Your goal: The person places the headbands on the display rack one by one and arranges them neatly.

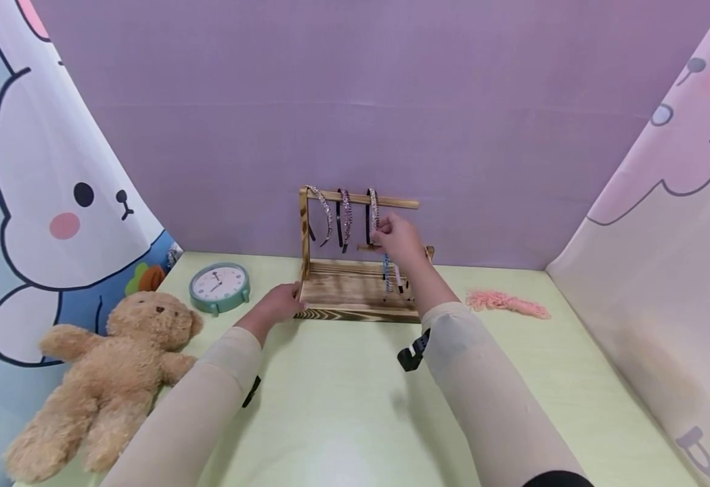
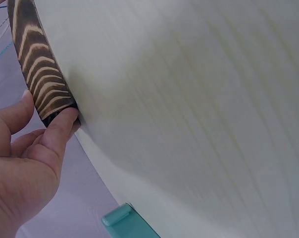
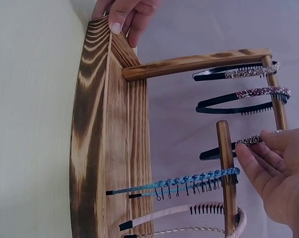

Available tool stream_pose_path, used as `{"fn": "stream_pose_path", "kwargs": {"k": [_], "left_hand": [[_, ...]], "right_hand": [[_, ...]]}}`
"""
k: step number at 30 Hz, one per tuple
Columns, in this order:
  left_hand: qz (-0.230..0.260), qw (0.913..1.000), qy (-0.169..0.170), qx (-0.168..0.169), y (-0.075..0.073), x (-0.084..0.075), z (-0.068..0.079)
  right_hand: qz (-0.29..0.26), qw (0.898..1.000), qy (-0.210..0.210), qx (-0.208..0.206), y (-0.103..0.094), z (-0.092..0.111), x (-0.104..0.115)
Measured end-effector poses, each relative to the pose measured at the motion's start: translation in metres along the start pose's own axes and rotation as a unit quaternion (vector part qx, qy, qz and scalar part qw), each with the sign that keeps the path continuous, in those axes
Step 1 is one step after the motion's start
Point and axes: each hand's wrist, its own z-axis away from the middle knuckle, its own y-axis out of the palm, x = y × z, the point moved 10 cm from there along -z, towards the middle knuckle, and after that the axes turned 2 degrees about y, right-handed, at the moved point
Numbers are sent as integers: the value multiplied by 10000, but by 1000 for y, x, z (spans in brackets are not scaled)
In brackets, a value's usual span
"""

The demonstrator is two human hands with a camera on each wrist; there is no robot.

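A wooden headband stand (image 1: 345, 289) rises from a tray-like base to an upper bar and a lower bar. At the base's left front corner, my left hand (image 1: 279, 302) grips the wood between thumb and fingers. My right hand (image 1: 400, 238) pinches a rhinestone headband (image 3: 251, 140) that hangs on the upper bar (image 1: 402, 202). Two more sparkly headbands hang there: a purple-toned one (image 3: 261, 92) in the middle and a silvery one (image 3: 238, 74) by the upright. The lower bar (image 3: 224, 144) carries a blue braided headband (image 3: 189, 177) and a pale pink one (image 3: 164, 214).
Left of the stand are a teal clock (image 1: 219, 287) and a brown teddy bear (image 1: 123, 372). Pink yarn (image 1: 507, 303) lies on the table to the right. A purple backdrop (image 1: 379, 122) stands behind, with printed cloths at both sides.
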Motion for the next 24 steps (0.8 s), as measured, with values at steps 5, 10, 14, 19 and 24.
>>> {"fn": "stream_pose_path", "kwargs": {"k": [5, 10, 14, 19, 24], "left_hand": [[43, 10000, 7, 15, 0, -1, 1], [80, 10000, -7, 36, 2, -2, 1], [123, 9999, -22, 34, 2, -2, -1], [115, 9999, 42, 27, 0, -3, -2], [-9, 10000, -37, 82, -1, -2, -3]], "right_hand": [[257, 9995, 154, 53, 2, 1, -2], [195, 9995, 215, 109, 3, 3, -3], [-22, 9997, 207, 154, -1, 4, -3], [50, 9997, 128, 203, -14, 14, 3], [-129, 9985, -447, 276, -36, 48, 20]]}}
